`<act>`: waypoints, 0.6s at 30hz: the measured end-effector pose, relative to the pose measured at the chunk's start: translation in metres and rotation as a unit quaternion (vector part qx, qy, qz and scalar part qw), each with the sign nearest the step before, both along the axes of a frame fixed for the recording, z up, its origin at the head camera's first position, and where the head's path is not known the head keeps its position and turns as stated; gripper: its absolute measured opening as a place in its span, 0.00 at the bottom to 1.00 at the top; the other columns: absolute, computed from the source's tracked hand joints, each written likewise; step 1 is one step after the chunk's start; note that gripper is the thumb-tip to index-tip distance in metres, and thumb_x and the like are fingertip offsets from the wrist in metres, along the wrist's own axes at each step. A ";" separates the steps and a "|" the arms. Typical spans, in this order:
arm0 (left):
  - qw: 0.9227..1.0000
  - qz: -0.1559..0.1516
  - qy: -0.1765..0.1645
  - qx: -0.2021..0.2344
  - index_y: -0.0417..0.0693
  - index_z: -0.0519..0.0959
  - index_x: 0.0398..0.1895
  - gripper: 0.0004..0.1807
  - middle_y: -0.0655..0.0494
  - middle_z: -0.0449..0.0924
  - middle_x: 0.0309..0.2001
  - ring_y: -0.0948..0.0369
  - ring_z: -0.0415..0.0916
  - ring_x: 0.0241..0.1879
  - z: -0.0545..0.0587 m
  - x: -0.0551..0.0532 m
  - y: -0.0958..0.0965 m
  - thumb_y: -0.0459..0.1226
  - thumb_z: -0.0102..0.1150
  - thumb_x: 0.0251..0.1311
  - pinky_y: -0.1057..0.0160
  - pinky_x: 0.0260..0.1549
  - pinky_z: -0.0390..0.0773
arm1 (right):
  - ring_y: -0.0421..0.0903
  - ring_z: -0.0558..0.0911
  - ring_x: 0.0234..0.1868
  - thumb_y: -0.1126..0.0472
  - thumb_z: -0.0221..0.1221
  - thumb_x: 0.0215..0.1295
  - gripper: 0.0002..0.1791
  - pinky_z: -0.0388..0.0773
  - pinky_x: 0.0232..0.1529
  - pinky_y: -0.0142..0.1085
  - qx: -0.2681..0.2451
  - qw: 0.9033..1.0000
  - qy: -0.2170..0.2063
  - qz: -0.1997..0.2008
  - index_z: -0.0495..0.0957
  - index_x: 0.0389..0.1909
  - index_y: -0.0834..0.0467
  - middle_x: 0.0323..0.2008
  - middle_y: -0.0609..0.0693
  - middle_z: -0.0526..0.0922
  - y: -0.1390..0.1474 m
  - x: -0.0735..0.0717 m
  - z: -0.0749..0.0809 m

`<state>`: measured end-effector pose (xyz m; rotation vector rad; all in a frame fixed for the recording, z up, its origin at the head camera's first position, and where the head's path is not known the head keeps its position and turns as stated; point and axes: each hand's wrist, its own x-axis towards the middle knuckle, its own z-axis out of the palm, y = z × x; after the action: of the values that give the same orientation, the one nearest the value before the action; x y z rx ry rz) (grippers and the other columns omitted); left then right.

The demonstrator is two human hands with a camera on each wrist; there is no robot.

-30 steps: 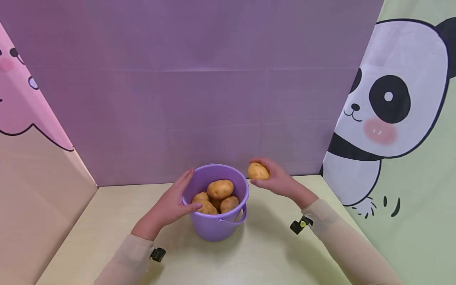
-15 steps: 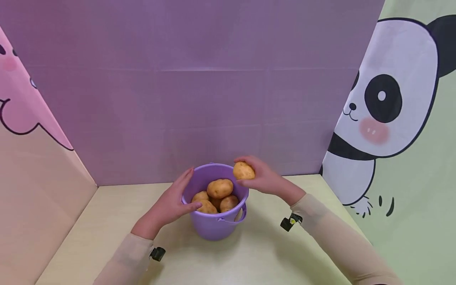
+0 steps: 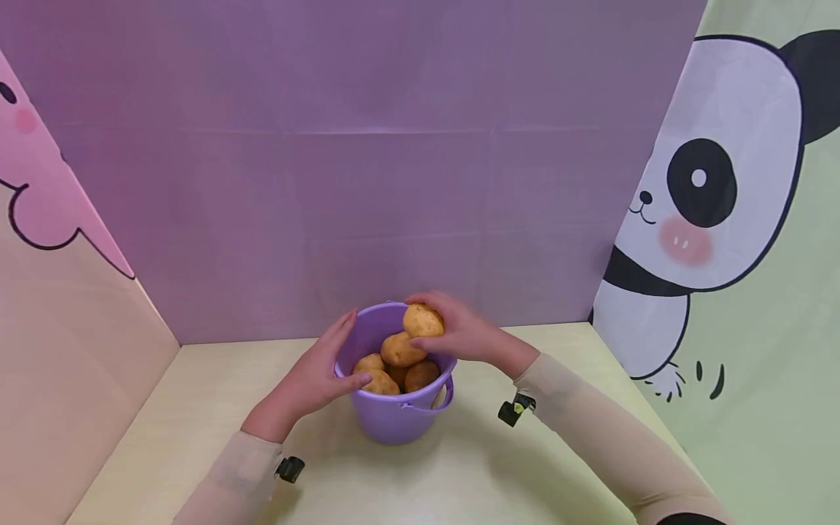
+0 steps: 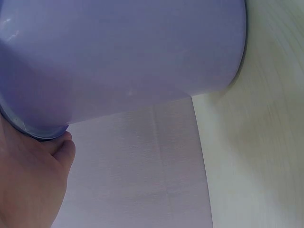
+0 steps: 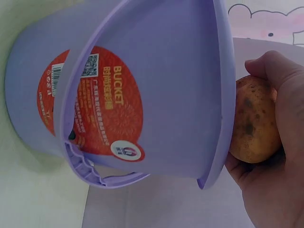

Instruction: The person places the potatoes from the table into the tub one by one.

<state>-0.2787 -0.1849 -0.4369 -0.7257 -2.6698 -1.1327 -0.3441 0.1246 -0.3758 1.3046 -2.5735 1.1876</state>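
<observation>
A purple bucket (image 3: 397, 419) stands upright on the table, holding several potatoes (image 3: 376, 381). My left hand (image 3: 315, 375) grips the bucket's rim at its left side, the thumb reaching over the near edge; in the left wrist view that hand (image 4: 33, 175) lies right at the rim. At the bucket's mouth, toward the back right, my right hand (image 3: 462, 329) holds another potato (image 3: 423, 321) between thumb and fingers. In the right wrist view this potato (image 5: 256, 123) has dark spots and sits beside the rim, partly hidden by it.
The bucket's handle (image 3: 438, 408) hangs down on the near right, below the rim. A purple backdrop (image 3: 394, 182) rises behind the pale table (image 3: 216, 408). Side panels show a panda (image 3: 722, 168) on the right and a pink cartoon figure (image 3: 52, 189) on the left.
My right hand has moved left with its potato, from beside the bucket to over its mouth. My left hand has stayed at the rim.
</observation>
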 end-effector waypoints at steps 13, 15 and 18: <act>1.000 0.004 0.008 -0.009 0.37 0.51 0.90 0.61 0.39 0.48 0.89 0.33 0.53 0.84 -0.003 0.000 -0.002 0.55 0.75 0.66 0.27 0.76 0.62 | 0.48 0.82 0.59 0.53 0.77 0.68 0.40 0.85 0.58 0.42 0.032 0.999 0.006 0.023 0.75 0.76 0.60 0.65 0.52 0.81 -0.013 0.004 0.000; 1.000 0.005 0.008 -0.006 0.37 0.51 0.90 0.61 0.39 0.48 0.89 0.33 0.53 0.85 -0.006 0.003 -0.003 0.55 0.75 0.66 0.27 0.76 0.62 | 0.48 0.82 0.59 0.52 0.77 0.68 0.40 0.86 0.58 0.42 0.035 0.999 0.003 0.027 0.75 0.77 0.60 0.65 0.52 0.80 -0.015 0.007 -0.001; 1.000 0.007 0.012 -0.001 0.37 0.51 0.90 0.61 0.39 0.48 0.89 0.34 0.52 0.85 -0.010 0.006 -0.003 0.54 0.75 0.66 0.27 0.77 0.61 | 0.48 0.83 0.58 0.51 0.78 0.67 0.41 0.86 0.57 0.41 0.039 0.999 0.000 0.031 0.74 0.77 0.59 0.65 0.52 0.80 -0.017 0.010 -0.003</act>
<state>-0.2724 -0.1876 -0.4470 -0.7154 -2.6525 -1.1122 -0.3336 0.1080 -0.3789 1.4100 -2.6238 1.1059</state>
